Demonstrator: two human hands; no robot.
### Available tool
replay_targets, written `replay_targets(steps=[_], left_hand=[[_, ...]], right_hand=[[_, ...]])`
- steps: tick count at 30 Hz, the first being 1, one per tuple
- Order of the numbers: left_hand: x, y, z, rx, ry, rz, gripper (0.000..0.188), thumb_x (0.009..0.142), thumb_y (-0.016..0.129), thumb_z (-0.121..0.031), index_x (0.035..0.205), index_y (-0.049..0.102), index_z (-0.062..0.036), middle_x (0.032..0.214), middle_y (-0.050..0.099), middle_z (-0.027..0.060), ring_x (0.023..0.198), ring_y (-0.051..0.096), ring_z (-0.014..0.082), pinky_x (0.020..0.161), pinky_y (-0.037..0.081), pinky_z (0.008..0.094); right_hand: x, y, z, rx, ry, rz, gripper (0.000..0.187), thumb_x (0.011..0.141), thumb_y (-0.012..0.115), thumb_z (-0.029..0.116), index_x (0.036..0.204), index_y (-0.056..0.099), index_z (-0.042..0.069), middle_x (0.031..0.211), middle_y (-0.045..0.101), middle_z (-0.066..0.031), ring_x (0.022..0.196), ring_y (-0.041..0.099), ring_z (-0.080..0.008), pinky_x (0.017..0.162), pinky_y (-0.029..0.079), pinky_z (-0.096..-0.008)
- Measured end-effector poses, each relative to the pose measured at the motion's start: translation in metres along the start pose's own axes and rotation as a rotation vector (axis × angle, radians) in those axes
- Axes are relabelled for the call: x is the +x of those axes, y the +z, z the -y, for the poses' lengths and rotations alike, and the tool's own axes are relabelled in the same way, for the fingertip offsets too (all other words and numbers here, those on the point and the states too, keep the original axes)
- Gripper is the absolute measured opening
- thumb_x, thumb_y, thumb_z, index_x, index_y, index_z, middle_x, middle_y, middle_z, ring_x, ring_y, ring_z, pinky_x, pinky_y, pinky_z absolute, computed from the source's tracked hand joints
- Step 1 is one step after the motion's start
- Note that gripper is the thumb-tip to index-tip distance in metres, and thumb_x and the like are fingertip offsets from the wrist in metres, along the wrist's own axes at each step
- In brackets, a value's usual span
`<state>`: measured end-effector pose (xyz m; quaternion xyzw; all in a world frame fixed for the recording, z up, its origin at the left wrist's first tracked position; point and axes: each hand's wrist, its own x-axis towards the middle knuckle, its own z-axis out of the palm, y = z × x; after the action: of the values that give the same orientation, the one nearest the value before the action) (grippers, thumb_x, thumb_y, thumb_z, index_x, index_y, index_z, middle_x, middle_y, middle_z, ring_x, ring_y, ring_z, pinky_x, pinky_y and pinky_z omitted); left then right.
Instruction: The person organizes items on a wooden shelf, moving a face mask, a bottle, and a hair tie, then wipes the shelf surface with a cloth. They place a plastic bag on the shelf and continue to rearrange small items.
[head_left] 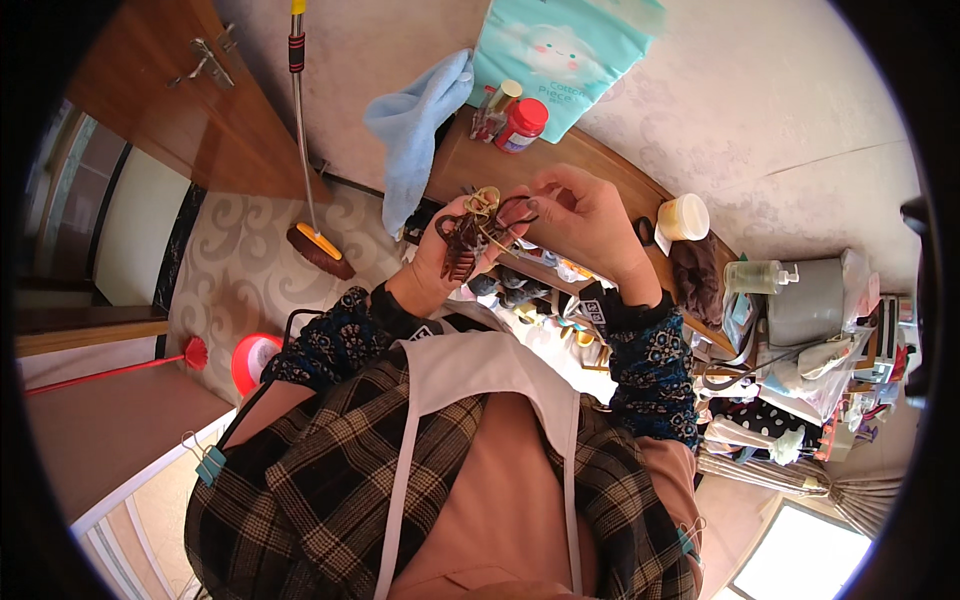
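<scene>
In front of my chest, my left hand (427, 272) is closed around a small bunch of hair accessories. In it I make out a dark brown hair claw clip (461, 254) and, above the clip, a yellowish-gold looped piece (484, 203). A thin dark hair tie (506, 226) loops out toward my right hand (592, 215). My right thumb and forefinger are pinched together on the near side of that loop, beside the left fingertips. The small parts overlap, so some of them are hidden.
Behind my hands runs a wooden shelf (458, 165) with a red-lidded jar (523, 124), a cream tub (684, 217) and a pump bottle (757, 277). A light blue towel (412, 125) hangs at its left end. A broom (322, 248) and red basin (250, 360) stand left.
</scene>
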<state>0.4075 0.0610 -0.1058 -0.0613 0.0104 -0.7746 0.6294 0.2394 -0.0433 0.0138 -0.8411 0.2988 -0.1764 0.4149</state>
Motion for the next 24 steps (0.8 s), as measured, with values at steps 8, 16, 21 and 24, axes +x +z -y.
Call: replay_targets(steps=[8, 16, 21, 24], left_hand=[[-0.002, -0.010, 0.001, 0.038, 0.028, -0.043, 0.032, 0.103, 0.043, -0.022, 0.117, 0.062, -0.0001, 0.130, 0.061, 0.0196, 0.120, 0.060, 0.0349, 0.106, 0.048, 0.0469], [0.005, -0.018, 0.004, 0.061, -0.057, 0.087, 0.029, 0.102, 0.049, -0.027, 0.114, 0.062, -0.0042, 0.101, 0.067, 0.0162, 0.097, 0.067, 0.0325, 0.086, 0.057, 0.0423], [0.006, -0.019, 0.002, 0.152, -0.091, 0.046, 0.036, 0.093, 0.062, -0.036, 0.115, 0.059, -0.0068, 0.094, 0.065, 0.0092, 0.086, 0.059, 0.0268, 0.083, 0.048, 0.0384], [0.002, -0.017, 0.005, 0.318, -0.079, 0.015, 0.054, 0.087, 0.070, -0.040, 0.125, 0.055, -0.0049, 0.098, 0.063, 0.0075, 0.087, 0.060, 0.0243, 0.087, 0.048, 0.0368]], right_hand=[[-0.022, -0.003, -0.056, -0.884, -0.064, -0.039, 0.009, 0.081, 0.062, 0.013, 0.078, 0.064, 0.005, 0.080, 0.064, -0.0110, 0.077, 0.064, -0.0313, 0.066, 0.053, -0.0413], [-0.011, 0.018, -0.080, -1.090, -0.152, -0.089, 0.005, 0.072, 0.063, 0.010, 0.076, 0.064, 0.007, 0.080, 0.066, -0.0124, 0.080, 0.065, -0.0308, 0.068, 0.055, -0.0413], [-0.011, 0.010, -0.056, -0.620, 0.069, -0.295, 0.007, 0.075, 0.062, 0.012, 0.076, 0.064, 0.005, 0.078, 0.066, -0.0149, 0.077, 0.066, -0.0336, 0.067, 0.053, -0.0431], [-0.019, 0.016, -0.029, -0.226, 0.114, -0.292, 0.010, 0.076, 0.062, 0.013, 0.080, 0.064, 0.004, 0.076, 0.066, -0.0150, 0.073, 0.065, -0.0356, 0.065, 0.052, -0.0422]])
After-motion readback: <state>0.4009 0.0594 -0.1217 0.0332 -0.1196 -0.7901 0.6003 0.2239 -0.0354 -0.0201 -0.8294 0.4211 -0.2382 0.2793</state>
